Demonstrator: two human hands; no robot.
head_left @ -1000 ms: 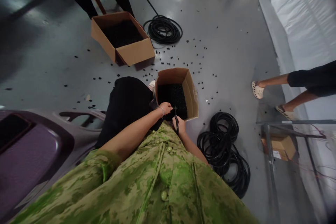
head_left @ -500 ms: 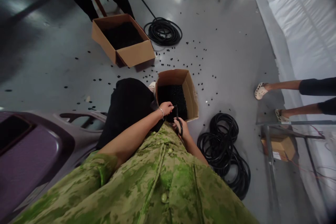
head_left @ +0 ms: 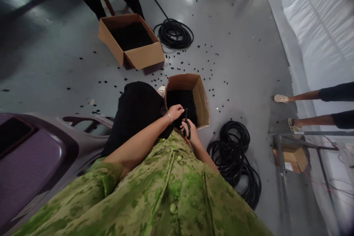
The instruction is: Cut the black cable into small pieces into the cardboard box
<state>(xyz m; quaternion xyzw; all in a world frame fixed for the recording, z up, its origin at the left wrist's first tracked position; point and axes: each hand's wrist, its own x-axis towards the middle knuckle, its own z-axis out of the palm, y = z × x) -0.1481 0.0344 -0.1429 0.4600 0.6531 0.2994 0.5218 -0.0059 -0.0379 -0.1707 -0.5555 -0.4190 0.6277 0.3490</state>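
Note:
My left hand (head_left: 176, 111) is pinched at the near left of an open cardboard box (head_left: 202, 99), over the small black pieces (head_left: 184, 97) inside it. What its fingertips hold is too small to make out. Just to the right and nearer to me, my right hand (head_left: 191, 129) is closed on black-handled scissors (head_left: 188, 129). The blades point away from me, close to the left fingertips.
Black hose coils (head_left: 235, 155) lie at the right, another coil (head_left: 175, 34) farther off. A second box (head_left: 145, 56) stands before a seated person. Black bits dot the floor. At the right are a metal frame (head_left: 282, 177) and a person's legs; a purple chair (head_left: 35, 162) is at left.
Both hands stay over the box's near side, with the scissors shifted slightly up and left. At the right, the other person's feet have moved a little.

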